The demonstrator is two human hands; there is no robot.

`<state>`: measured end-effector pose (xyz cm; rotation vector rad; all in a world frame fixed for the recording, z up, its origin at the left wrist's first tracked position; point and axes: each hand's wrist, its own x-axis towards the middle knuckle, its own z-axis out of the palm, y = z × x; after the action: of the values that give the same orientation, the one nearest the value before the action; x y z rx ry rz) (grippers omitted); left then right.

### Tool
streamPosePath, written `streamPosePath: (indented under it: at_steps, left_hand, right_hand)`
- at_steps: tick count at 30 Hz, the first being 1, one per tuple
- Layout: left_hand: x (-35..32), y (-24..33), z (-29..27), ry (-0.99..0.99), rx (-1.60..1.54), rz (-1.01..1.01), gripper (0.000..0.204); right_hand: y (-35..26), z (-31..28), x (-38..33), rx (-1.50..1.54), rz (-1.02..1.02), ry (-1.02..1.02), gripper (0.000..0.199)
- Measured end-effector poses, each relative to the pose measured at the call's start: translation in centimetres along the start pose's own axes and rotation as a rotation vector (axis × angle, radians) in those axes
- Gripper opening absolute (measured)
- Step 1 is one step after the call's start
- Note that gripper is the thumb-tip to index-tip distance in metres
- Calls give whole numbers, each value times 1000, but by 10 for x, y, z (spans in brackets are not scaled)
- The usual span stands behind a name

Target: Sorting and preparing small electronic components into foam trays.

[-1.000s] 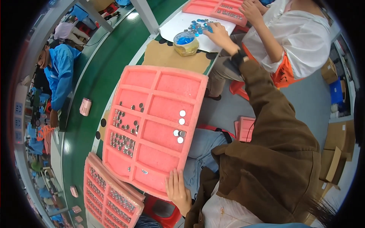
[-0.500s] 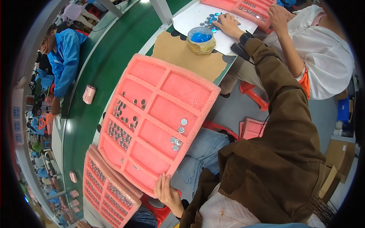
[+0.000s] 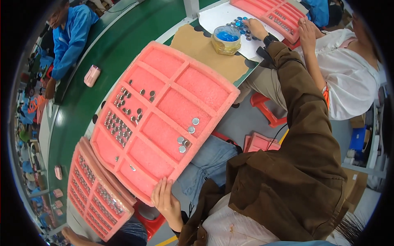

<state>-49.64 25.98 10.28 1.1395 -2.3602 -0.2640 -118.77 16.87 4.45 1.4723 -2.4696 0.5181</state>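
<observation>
My left hand (image 3: 166, 201) grips the near corner of a large pink foam tray (image 3: 169, 86), its fingers over the rim. Small silver round caps (image 3: 119, 127) crowd two of the tray's left compartments, and several larger silver discs (image 3: 181, 140) lie in its right ones. My right arm stretches to the far end of the table, where my right hand (image 3: 256, 29) is among loose blue and silver discs (image 3: 240, 23) on a white sheet (image 3: 213, 17). Its fingers are drawn together at the discs; what they hold is too small to make out.
A tub of blue pieces (image 3: 226, 39) stands on brown cardboard (image 3: 188, 41). Filled pink trays (image 3: 96, 197) sit at the near left; another tray (image 3: 269, 16) lies beyond my right hand. Co-workers sit at right and far left. A red stool (image 3: 266, 108) stands below.
The view has shifted, so the tray and table sit differently in the picture. My right hand's fingers, spread over the discs before, are now drawn together. My left hand stays on the tray's corner.
</observation>
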Motion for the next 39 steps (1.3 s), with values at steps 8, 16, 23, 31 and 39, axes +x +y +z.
streamPosePath:
  at_steps: [8, 16, 23, 31, 39]
  left_hand:
    - [11, 13, -42, -228, 22, -180, 35]
    - [82, 33, -24, -50, -2119, -812, 61]
    - [68, 1, 14, -289, -3015, 16, 47]
    - [40, -29, 26, 122, -2707, -388, 36]
    - [40, -30, 26, 278, -2494, -649, 29]
  right_hand:
    - [-101, -73, 28, 341, 287, 14, 41]
    - [-379, -154, -145, 885, -352, -195, 23]
    - [-478, -114, -266, 586, -880, -28, 23]
    - [-505, -69, -248, 582, -1190, 364, 10]
    - [-487, -71, -252, 1132, -948, 43, 12]
